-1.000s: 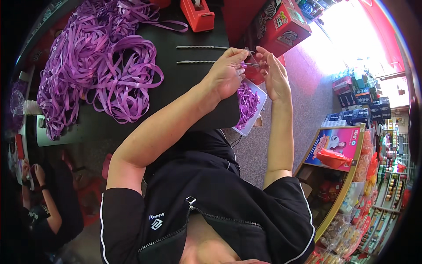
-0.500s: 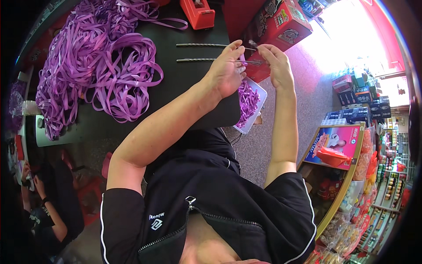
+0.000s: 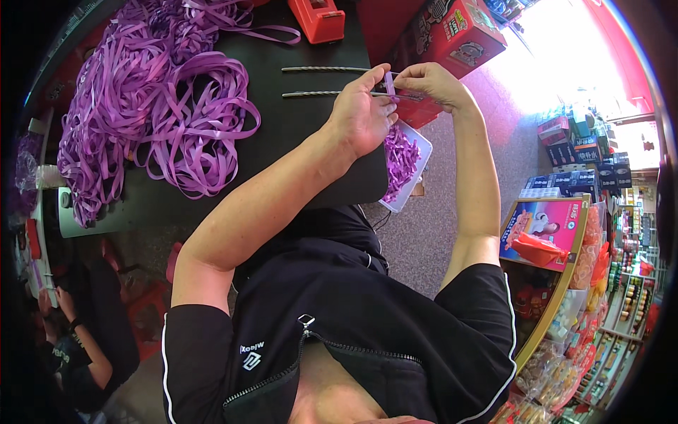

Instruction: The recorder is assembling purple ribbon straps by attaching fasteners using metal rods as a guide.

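red tape dispenser (image 3: 318, 22), stacked boxes (image 3: 585, 150)

Two slim, twisted grey metal rods (image 3: 321, 68) extend side by side, nearly parallel, over a black tabletop (image 3: 304, 134), their right-hand stretches partly hidden by the left hand (image 3: 359, 116). A short strip of purple ribbon (image 3: 389, 83) spans the gap between them, just beside the pinched fingertips of the right hand (image 3: 436, 86).
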A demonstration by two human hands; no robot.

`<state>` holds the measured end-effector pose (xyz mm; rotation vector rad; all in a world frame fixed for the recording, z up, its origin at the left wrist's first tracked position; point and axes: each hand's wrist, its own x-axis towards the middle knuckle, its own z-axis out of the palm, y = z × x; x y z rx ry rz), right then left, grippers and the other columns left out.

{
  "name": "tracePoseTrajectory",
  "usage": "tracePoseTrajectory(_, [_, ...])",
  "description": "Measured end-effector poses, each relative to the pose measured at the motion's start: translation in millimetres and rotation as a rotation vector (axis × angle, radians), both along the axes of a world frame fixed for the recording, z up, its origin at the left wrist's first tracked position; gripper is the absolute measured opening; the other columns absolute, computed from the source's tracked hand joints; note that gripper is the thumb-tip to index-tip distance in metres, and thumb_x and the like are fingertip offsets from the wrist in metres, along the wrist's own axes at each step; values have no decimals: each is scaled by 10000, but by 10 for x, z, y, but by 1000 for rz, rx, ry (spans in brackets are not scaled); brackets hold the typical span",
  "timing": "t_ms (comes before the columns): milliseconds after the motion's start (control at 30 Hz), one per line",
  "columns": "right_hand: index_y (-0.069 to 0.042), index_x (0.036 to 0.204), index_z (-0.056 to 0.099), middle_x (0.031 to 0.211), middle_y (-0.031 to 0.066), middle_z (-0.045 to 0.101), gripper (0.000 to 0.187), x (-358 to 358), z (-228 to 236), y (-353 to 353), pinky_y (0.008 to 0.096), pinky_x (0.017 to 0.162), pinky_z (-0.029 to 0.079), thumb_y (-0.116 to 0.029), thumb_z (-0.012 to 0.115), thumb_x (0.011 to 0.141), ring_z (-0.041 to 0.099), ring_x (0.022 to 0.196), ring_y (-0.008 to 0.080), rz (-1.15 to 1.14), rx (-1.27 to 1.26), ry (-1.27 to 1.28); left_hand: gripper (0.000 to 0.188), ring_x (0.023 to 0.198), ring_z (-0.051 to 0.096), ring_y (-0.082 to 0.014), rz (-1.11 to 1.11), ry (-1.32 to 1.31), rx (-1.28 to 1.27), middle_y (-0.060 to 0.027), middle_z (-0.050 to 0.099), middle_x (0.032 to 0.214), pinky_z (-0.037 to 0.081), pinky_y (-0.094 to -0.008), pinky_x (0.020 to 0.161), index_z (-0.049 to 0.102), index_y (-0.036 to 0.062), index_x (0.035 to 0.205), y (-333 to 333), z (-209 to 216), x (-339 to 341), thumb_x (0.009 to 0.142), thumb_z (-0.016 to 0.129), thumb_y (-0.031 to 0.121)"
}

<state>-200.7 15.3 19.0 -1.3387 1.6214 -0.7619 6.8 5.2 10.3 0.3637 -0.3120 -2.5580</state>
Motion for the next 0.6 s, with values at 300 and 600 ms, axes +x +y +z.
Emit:
tracePoseTrajectory(300, [-12, 888, 686, 774, -6, 632, 199, 14, 117, -89, 209, 624, 422, -205, 673, 842, 549, 695, 51, 94, 108, 199, 526, 1398, 22, -426, -15, -45, 14, -366, 30, 1459, 70, -453, 1134, 347, 67, 1354, -21, 5, 2, 938, 490, 356])
tracePoseTrajectory(600, [-4, 926, 681, 835, 13, 648, 205, -70, 76, 22, 225, 742, 450, -189, 680, 839, 573, 787, 75, 33, -3, 155, 536, 1399, 24, -419, -15, -54, 26, -361, 25, 1462, 65, -453, 1134, 342, 82, 1354, -11, 9, 3, 930, 500, 369])
